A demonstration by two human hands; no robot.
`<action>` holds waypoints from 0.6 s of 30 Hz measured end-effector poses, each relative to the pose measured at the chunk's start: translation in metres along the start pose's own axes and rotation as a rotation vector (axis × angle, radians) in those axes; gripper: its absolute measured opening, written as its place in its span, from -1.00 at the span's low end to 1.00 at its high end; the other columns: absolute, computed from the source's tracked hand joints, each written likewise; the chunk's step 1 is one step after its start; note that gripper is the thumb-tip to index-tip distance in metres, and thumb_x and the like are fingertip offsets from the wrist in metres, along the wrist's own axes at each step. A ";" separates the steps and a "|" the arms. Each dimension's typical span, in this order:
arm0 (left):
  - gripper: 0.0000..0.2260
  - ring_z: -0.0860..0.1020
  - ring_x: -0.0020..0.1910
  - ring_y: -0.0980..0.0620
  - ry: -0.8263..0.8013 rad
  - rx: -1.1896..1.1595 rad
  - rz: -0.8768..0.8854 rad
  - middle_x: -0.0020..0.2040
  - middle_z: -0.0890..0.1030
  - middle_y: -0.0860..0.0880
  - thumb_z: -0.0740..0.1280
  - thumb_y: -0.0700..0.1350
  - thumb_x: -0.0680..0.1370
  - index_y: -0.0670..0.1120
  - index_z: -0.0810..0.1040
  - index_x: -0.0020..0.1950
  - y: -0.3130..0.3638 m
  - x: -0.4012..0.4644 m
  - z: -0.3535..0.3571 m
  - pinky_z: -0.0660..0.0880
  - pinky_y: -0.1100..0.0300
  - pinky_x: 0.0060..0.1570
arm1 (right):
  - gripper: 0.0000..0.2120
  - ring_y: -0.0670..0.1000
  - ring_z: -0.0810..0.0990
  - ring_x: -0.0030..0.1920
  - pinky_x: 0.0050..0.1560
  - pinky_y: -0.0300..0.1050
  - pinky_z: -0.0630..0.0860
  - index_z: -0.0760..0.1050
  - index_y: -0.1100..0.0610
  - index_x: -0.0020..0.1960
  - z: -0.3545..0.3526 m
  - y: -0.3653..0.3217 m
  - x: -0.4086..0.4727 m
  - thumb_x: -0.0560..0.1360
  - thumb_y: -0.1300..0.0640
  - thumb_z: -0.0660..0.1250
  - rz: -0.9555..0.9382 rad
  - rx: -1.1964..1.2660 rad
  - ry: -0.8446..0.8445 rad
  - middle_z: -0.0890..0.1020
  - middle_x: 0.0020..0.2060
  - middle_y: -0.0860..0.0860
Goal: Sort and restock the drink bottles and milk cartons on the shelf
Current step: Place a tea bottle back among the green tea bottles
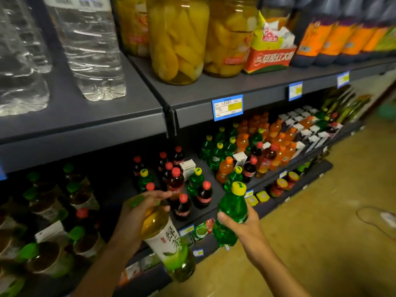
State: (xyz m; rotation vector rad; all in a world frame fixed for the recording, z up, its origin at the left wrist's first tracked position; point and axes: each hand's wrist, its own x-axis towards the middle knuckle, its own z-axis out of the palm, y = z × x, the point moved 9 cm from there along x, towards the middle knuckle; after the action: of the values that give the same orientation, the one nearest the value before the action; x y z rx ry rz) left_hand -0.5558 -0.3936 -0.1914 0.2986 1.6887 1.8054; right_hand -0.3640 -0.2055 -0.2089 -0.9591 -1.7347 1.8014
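Observation:
My left hand (pixel 137 213) grips the neck of a large green-tea bottle (pixel 169 243) with a green cap, tilted in front of the middle shelf (pixel 214 209). A small green soda bottle (pixel 232 213) with a yellow cap is held upright in my right hand (pixel 242 224), just off the shelf's front edge. On the shelf stand mixed small cola bottles (pixel 183 207) with red caps, green soda bottles (pixel 216 156), orange soda bottles (pixel 224 169) and white milk cartons (pixel 188 168). More green-tea bottles (pixel 79 196) crowd the left bay.
The upper shelf (pixel 214 91) carries big water bottles (pixel 90 46), jars of yellow fruit (pixel 177 39), a red-and-yellow box (pixel 270 54) and dark bottles with orange labels. Blue price tags hang on shelf edges. A lower shelf holds jars (pixel 280 186). Tan floor (pixel 321 232) lies right.

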 end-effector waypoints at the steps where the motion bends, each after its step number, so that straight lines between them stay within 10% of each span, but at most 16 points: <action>1: -0.76 0.70 -0.07 -0.07 -0.006 0.012 0.006 0.02 0.72 -0.01 0.30 -0.25 0.49 -0.01 0.73 -0.16 -0.001 0.002 0.005 0.57 0.04 -0.08 | -0.57 -0.05 0.69 -0.13 -0.16 -0.21 0.60 0.59 0.04 0.00 -0.008 -0.003 0.004 0.17 -0.01 0.57 -0.014 -0.003 0.023 0.72 -0.16 -0.05; 8: -0.72 0.70 -0.06 -0.12 0.030 0.045 -0.040 -0.06 0.72 -0.13 0.24 -0.27 0.55 -0.01 0.72 -0.02 -0.011 0.032 0.052 0.62 0.11 -0.25 | -0.49 -0.03 0.69 -0.03 0.04 0.06 0.60 0.58 -0.05 0.06 -0.057 -0.013 0.042 0.14 -0.08 0.57 -0.029 0.029 0.060 0.72 -0.08 -0.08; 12: -0.76 0.69 -0.07 -0.09 0.054 0.161 -0.032 0.07 0.69 -0.07 0.27 -0.25 0.55 -0.01 0.71 0.02 -0.012 0.053 0.098 0.59 -0.07 0.07 | -0.53 -0.09 0.69 -0.04 -0.03 -0.06 0.61 0.56 -0.09 0.08 -0.092 -0.009 0.076 0.19 -0.01 0.56 -0.009 0.055 0.034 0.72 -0.09 -0.15; 18: -0.82 0.69 -0.19 0.11 0.071 0.179 -0.086 0.02 0.67 0.04 0.29 -0.16 0.59 -0.06 0.69 0.06 -0.019 0.079 0.166 0.57 0.27 -0.27 | -0.61 -0.21 0.68 -0.15 -0.16 -0.24 0.58 0.55 -0.10 0.03 -0.150 -0.006 0.130 0.27 0.12 0.57 0.043 0.056 -0.032 0.71 -0.18 -0.24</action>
State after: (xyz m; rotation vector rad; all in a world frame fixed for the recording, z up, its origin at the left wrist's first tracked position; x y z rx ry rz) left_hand -0.5166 -0.2133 -0.2050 0.2360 1.8877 1.6235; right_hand -0.3376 -0.0088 -0.2186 -0.9575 -1.6855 1.8916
